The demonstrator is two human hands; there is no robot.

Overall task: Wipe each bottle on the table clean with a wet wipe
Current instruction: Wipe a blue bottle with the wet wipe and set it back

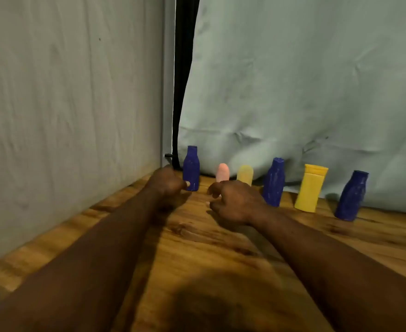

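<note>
Several bottles stand in a row at the back of the wooden table (197, 255): a dark blue bottle (191, 167) at the left, a small pink one (222, 172), a pale yellow one (245, 174), a second blue bottle (274, 182), a yellow tube-shaped bottle (310, 188) and a third blue bottle (351, 196). My left hand (167, 182) hovers with curled fingers just left of the leftmost blue bottle, holding nothing visible. My right hand (235, 202) is in front of the pink and pale yellow bottles, fingers loosely curled, empty. No wet wipe shows.
A grey wall (65, 116) runs along the table's left edge. A pale green cloth (305, 92) hangs behind the bottles, with a dark gap (183, 92) between wall and cloth. My forearms stretch across the near table.
</note>
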